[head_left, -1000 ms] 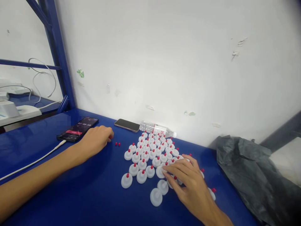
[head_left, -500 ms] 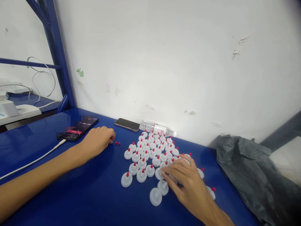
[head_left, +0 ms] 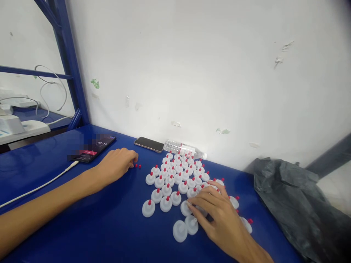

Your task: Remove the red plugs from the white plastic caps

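Observation:
Several white round caps with red tips [head_left: 175, 175] stand in rows on the blue table [head_left: 109, 226]. Three white caps without red tips [head_left: 180, 231] lie at the front of the group. My right hand [head_left: 216, 212] rests on the caps at the front right, its fingers spread and touching one plain cap [head_left: 186, 208]. My left hand [head_left: 116, 166] lies on the table with its fingers curled, the fingertips right beside two loose red tips [head_left: 138, 166]. Whether it holds anything is hidden.
A black phone [head_left: 94, 148] with a lit screen and a white cable [head_left: 41, 186] lies at the left. A second phone [head_left: 149, 144] and a lying water bottle [head_left: 182, 149] sit by the wall. A dark plastic bag [head_left: 296, 204] fills the right side.
My left hand has slid a little right, up to the two loose red tips. My right hand has drawn slightly toward me over the front caps, and the plain caps have shifted.

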Tool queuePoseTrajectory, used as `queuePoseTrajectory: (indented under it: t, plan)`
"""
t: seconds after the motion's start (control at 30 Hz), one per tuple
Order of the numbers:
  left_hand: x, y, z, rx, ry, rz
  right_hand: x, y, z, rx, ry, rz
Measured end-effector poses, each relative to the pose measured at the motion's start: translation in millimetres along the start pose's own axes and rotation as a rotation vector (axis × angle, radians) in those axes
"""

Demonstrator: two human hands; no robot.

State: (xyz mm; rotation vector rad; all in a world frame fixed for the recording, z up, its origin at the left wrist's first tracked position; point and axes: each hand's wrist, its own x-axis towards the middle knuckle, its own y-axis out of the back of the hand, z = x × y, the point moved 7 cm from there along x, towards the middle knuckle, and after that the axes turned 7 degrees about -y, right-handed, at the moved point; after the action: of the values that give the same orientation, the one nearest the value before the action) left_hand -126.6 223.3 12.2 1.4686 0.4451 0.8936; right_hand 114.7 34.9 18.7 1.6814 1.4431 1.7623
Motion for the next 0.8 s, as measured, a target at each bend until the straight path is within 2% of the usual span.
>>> queuePoseTrajectory:
  t: [0.13, 0.23, 0.37, 0.47, 0.57, 0.7, 0.8]
  plan:
    - [-0.1, -1.9, 2.7, 0.027, -0.004, -0.081, 0.3, 0.1, -0.2, -0.011, 0.0, -0.01]
    - [-0.6, -2.0, -0.6, 0.028, -0.01, -0.095, 0.9, 1.4, -0.5, -0.017, 0.004, -0.009]
    - [1.2, 3.9, -0.7, 0.038, -0.008, -0.047, 1.1, 4.4, -0.5, -0.029, 0.006, 0.015]
    - [4.2, 14.7, 12.2, 0.034, -0.029, 0.027, 0.9, 6.1, -0.1, -0.039, 0.008, 0.027]
    - [3.3, 22.6, 39.9, -0.003, -0.18, 0.03, 1.0, 9.1, -0.3, -0.037, 0.014, 0.048]
    - [-15.1, 19.9, 86.6, -0.109, -0.547, -0.095, 1.1, 13.6, -2.4, -0.037, 0.028, 0.075]
    - [-28.8, 13.3, 105.6, -0.134, -0.647, -0.104, 1.4, 14.4, -4.9, -0.036, 0.042, 0.066]
